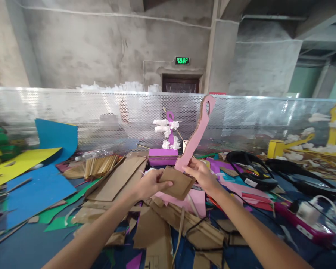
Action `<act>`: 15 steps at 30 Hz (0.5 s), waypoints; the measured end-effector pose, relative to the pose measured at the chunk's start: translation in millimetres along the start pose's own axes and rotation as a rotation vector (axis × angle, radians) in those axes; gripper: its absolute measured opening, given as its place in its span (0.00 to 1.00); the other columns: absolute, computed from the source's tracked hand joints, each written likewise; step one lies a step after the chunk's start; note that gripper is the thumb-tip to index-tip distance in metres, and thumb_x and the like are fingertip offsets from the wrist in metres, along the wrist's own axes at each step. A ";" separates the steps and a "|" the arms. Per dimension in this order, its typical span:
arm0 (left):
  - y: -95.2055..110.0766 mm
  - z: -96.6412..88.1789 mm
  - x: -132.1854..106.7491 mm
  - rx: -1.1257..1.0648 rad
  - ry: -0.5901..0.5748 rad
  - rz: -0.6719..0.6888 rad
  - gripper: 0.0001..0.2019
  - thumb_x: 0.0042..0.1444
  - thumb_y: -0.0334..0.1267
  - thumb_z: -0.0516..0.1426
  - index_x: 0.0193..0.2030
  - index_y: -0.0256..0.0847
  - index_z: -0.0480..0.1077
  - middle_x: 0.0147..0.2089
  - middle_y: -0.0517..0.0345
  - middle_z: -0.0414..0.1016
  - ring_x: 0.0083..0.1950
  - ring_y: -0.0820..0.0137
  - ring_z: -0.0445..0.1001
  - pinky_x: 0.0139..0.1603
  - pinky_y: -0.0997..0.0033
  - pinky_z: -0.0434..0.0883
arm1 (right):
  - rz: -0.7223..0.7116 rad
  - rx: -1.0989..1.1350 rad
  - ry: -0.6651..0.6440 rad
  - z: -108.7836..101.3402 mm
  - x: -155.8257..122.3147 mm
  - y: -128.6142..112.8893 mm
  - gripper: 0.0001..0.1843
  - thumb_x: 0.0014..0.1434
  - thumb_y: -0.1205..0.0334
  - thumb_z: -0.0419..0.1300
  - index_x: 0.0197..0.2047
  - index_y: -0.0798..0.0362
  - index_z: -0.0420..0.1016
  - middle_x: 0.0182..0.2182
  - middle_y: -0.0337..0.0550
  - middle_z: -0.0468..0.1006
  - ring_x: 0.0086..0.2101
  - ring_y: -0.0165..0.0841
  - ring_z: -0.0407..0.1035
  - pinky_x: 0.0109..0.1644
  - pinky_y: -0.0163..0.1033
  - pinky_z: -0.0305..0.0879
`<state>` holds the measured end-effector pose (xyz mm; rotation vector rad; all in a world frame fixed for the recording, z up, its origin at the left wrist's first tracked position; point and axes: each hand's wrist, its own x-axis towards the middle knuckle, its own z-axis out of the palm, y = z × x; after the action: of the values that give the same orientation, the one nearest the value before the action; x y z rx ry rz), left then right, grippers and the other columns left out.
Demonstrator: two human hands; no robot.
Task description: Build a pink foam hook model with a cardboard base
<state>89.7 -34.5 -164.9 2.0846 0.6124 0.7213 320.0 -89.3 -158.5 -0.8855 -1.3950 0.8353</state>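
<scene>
At the far left a yellow card sheet (19, 164) lies over a blue card sheet (39, 186) on the table (22, 243). Loose brown cardboard scraps (120, 179) are heaped toward the middle.

The left hand (149, 184) holds a folded brown cardboard piece (179, 183) above the heap, its grip closed with the thumb on top. The lower end of a tall pink cardboard strip (196, 138) touches that piece, and the strip leans up to the right, with a hole near its top. The right hand (201, 175) pinches the strip's foot, fingers closed on it.

The two parts look as if they are being held together at their joint. Going on would call for steady hands so the strip does not tip.

Behind stands a purple box model (162, 156) with white tufts, and black straps (252, 168) and a power strip (305, 220) lie to the right.
</scene>
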 end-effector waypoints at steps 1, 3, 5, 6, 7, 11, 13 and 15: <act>-0.1 0.4 0.1 0.038 0.017 0.001 0.18 0.57 0.49 0.65 0.47 0.37 0.78 0.44 0.49 0.82 0.45 0.58 0.80 0.44 0.64 0.76 | 0.018 0.006 -0.017 0.1 -0.8 -2.1 0.20 0.52 0.46 0.72 0.42 0.52 0.82 0.38 0.46 0.85 0.38 0.40 0.76 0.42 0.41 0.70; 2.3 1.6 0.0 0.097 0.037 0.012 0.19 0.57 0.49 0.66 0.47 0.37 0.78 0.43 0.51 0.83 0.43 0.59 0.80 0.42 0.66 0.75 | 0.046 -0.014 -0.029 0.9 -2.2 -5.2 0.19 0.51 0.46 0.72 0.37 0.53 0.83 0.36 0.45 0.84 0.36 0.39 0.76 0.40 0.40 0.69; 6.4 3.1 -0.4 0.129 0.062 0.044 0.20 0.58 0.50 0.64 0.50 0.38 0.78 0.44 0.51 0.83 0.44 0.60 0.80 0.42 0.67 0.75 | 0.053 -0.035 0.032 1.0 -2.0 -4.5 0.18 0.50 0.46 0.73 0.33 0.54 0.83 0.33 0.45 0.84 0.34 0.39 0.75 0.37 0.40 0.68; 8.5 3.9 -0.6 0.143 0.088 0.063 0.21 0.60 0.51 0.63 0.53 0.38 0.77 0.46 0.50 0.83 0.45 0.60 0.80 0.43 0.67 0.75 | 0.054 -0.032 0.085 0.4 -1.1 -2.3 0.19 0.49 0.46 0.74 0.31 0.54 0.83 0.31 0.45 0.83 0.32 0.38 0.74 0.35 0.39 0.67; 10.5 4.6 -0.8 0.160 0.125 0.081 0.23 0.62 0.51 0.61 0.57 0.38 0.76 0.49 0.49 0.83 0.47 0.59 0.79 0.44 0.67 0.75 | 0.055 -0.021 0.140 -0.7 0.4 0.9 0.19 0.48 0.45 0.74 0.30 0.54 0.82 0.29 0.44 0.82 0.30 0.37 0.72 0.33 0.39 0.66; 15.9 6.3 -1.8 0.232 0.277 0.102 0.31 0.65 0.53 0.57 0.71 0.41 0.66 0.57 0.47 0.80 0.50 0.58 0.78 0.48 0.65 0.74 | 0.078 0.074 0.227 -6.6 8.1 16.8 0.22 0.44 0.44 0.76 0.27 0.54 0.80 0.23 0.42 0.77 0.25 0.32 0.66 0.30 0.39 0.62; 16.6 5.9 -2.1 0.233 0.299 0.088 0.32 0.65 0.53 0.57 0.72 0.41 0.65 0.57 0.48 0.80 0.48 0.59 0.78 0.48 0.64 0.75 | 0.083 0.125 0.229 -7.7 10.1 21.3 0.23 0.42 0.43 0.78 0.27 0.54 0.80 0.23 0.42 0.77 0.25 0.32 0.65 0.31 0.39 0.62; 15.4 4.8 -1.9 0.220 0.306 0.080 0.32 0.64 0.53 0.58 0.72 0.40 0.66 0.57 0.49 0.81 0.47 0.60 0.78 0.49 0.63 0.75 | 0.083 0.155 0.223 -6.6 10.2 22.3 0.23 0.41 0.44 0.78 0.28 0.54 0.81 0.24 0.42 0.78 0.26 0.31 0.65 0.32 0.39 0.62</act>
<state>94.2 -46.7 -155.1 2.2269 0.8110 1.0734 327.3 -70.3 -173.8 -0.8921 -1.0912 0.8675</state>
